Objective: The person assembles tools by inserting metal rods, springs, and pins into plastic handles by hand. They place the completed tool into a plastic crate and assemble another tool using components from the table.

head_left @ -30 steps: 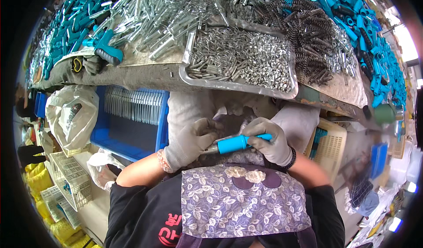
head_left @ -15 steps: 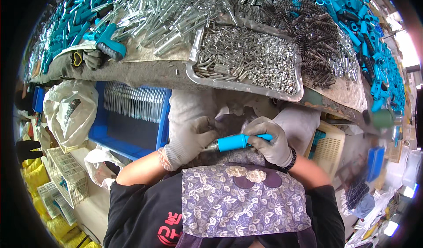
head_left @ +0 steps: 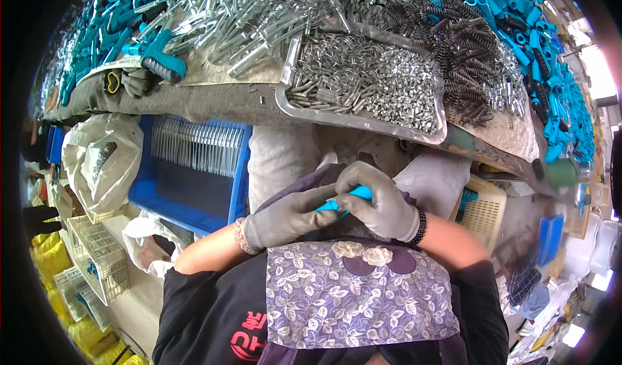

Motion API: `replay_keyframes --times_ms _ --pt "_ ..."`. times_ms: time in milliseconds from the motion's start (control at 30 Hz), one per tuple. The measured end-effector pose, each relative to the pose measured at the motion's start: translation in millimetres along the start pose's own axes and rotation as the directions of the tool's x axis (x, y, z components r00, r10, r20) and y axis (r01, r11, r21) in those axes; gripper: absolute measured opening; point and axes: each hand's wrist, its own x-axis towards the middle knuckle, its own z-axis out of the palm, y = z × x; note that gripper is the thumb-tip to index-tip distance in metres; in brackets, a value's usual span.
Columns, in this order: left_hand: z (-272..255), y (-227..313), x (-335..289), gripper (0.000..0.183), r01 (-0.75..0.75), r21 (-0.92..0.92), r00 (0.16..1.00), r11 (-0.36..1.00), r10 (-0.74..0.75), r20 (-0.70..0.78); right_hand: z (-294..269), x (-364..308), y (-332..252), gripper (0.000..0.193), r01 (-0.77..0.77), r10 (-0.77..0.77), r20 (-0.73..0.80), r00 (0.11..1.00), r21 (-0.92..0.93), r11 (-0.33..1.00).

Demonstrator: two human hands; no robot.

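Together, left hand [head_left: 288, 217] and right hand [head_left: 382, 204] clasp blue handle [head_left: 350, 196].

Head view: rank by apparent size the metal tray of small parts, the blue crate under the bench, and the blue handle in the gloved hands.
1. metal tray and blue crate: look alike in size, and the crate lies farther down, so no ranking.
2. blue handle: far the smallest, mostly covered by left hand and right hand.

White plastic bag [head_left: 103, 161] at left, beside blue crate [head_left: 194, 171].
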Motion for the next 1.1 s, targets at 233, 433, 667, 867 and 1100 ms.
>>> replay_keyframes --times_ms 233,433,667,867,1100 --pt "3 -1 -13 0.075 0.292 -0.647 0.94 0.704 -0.335 0.06 -79 74 -42 0.016 0.179 -0.477 -0.069 0.876 -0.872 0.455" --pt "10 -4 -5 0.07 0.223 -0.587 0.959 0.778 -0.283 -0.011 -96 107 -42 0.018 0.263 -0.191 0.219 0.957 -0.934 0.243" --pt "4 5 -1 0.069 0.31 -0.601 0.937 0.737 -0.344 0.062 -95 120 -40 0.012 0.389 -0.162 0.372 0.914 -0.917 0.089" --pt "8 9 4 0.066 0.298 -0.563 0.94 0.771 -0.339 0.034 -89 130 -35 0.01 0.331 -0.155 0.307 0.939 -0.93 0.161" --pt "2 14 -2 0.063 0.242 -0.623 0.936 0.744 -0.349 -0.053 -93 101 -43 0.014 0.338 -0.473 0.115 0.874 -0.843 0.419"
